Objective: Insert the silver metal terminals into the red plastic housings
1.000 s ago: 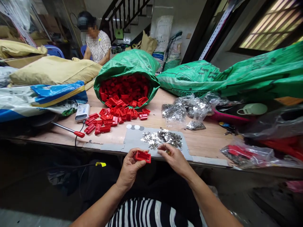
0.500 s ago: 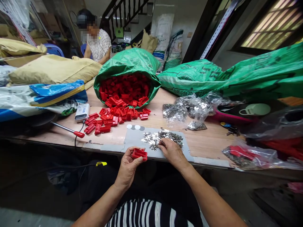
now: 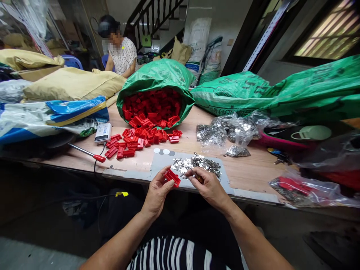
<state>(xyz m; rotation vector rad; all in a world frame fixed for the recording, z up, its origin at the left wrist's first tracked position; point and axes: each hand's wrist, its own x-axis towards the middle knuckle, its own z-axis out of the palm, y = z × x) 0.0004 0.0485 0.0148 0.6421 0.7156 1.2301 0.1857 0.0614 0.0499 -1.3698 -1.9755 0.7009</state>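
A red plastic part (image 3: 172, 177), its hollow side up, is pinched between the thumb and fingers of my left hand (image 3: 157, 191) at the table's front edge. My right hand (image 3: 206, 184), just to its right, is closed around a small tool with a brownish handle (image 3: 199, 177); the tool's thin tip points toward the red part, without visible contact. Behind my hands, a pile of small silvery metal pieces (image 3: 206, 163) lies on a grey mat (image 3: 225, 176). Loose red parts (image 3: 146, 135) spill from a green sack (image 3: 160, 71) beyond.
A red-tipped lever (image 3: 98, 157) and a white device (image 3: 102, 133) stand at the left. Clear bags of metal pieces (image 3: 210, 134) lie right of the red parts, near a pink-edged tray (image 3: 261, 139). Another person (image 3: 122, 56) sits beyond the sacks.
My right hand has lifted slightly from the metal pile and the tool in it now shows. My left hand has moved slightly up and right, tilting the red part. The view has shifted slightly.
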